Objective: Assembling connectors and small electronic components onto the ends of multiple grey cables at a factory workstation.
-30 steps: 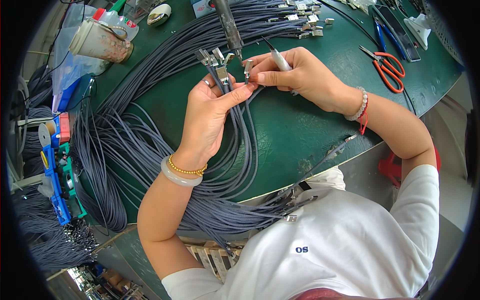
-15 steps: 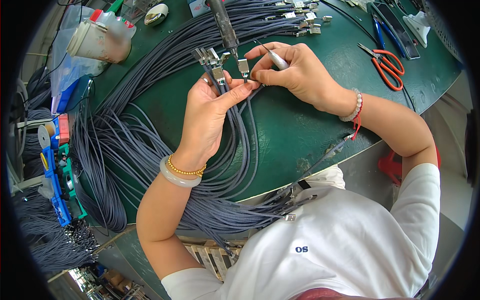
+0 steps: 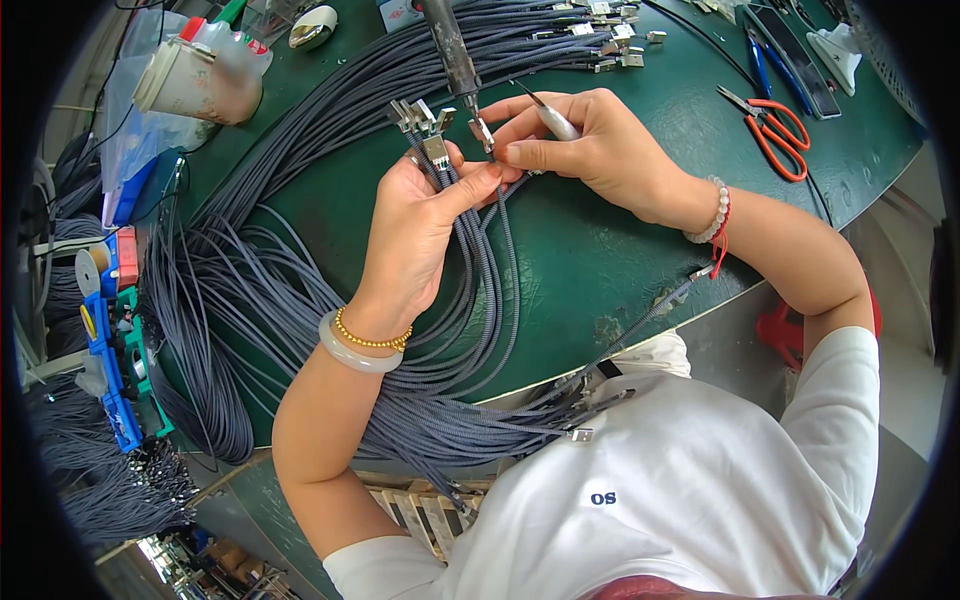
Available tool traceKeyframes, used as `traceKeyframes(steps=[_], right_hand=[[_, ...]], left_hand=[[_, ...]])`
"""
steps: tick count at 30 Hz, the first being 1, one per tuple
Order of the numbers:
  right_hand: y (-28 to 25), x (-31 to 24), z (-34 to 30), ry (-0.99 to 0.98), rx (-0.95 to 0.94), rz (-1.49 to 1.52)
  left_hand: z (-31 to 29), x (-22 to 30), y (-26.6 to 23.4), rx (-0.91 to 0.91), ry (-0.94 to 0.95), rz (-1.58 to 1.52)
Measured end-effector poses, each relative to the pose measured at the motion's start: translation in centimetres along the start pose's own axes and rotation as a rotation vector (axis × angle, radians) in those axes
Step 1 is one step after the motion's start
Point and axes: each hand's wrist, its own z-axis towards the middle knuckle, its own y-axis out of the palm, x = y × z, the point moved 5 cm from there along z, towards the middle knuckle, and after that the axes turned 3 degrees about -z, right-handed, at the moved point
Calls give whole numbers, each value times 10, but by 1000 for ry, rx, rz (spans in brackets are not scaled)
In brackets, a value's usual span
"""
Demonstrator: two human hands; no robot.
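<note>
My left hand (image 3: 425,205) is closed round a bunch of grey braided cables (image 3: 470,255), their metal USB plugs (image 3: 436,150) standing up past the thumb. Between its thumb tip and my right fingers is a single cable whose metal plug (image 3: 483,135) is turned partly edge-on. My right hand (image 3: 590,140) is closed, with a white-handled tool (image 3: 556,122) tucked in its fingers. The tool's thin dark tip points up and left. Just above the single plug, a soldering iron (image 3: 455,60) reaches down from the top, its tip at or very near the plug.
More cables (image 3: 300,130) lie across the green table (image 3: 640,240) and over its near edge. Orange-handled cutters (image 3: 775,135), blue-handled pliers (image 3: 765,75) and a phone (image 3: 795,60) lie at the right. A paper cup (image 3: 200,85) and a computer mouse (image 3: 313,28) stand far left.
The single plug has turned from flat-facing to partly edge-on and tilted at the iron's tip. My right fingers have shifted slightly with it; my left hand has barely moved.
</note>
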Motion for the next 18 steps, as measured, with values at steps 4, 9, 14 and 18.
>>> traceKeyframes(steps=[4, 9, 14, 18], right_hand=[[-1, 1, -1, -14, 71, -38], [-3, -2, -4, -97, 142, -192], [-3, -1, -4, -144, 143, -224], [-2, 5, -4, -62, 143, -118]], left_hand=[[-1, -2, 0, 19, 13, 15], [-1, -2, 2, 33, 30, 20], [-1, -3, 1, 26, 56, 67], [-1, -1, -2, 67, 68, 97]])
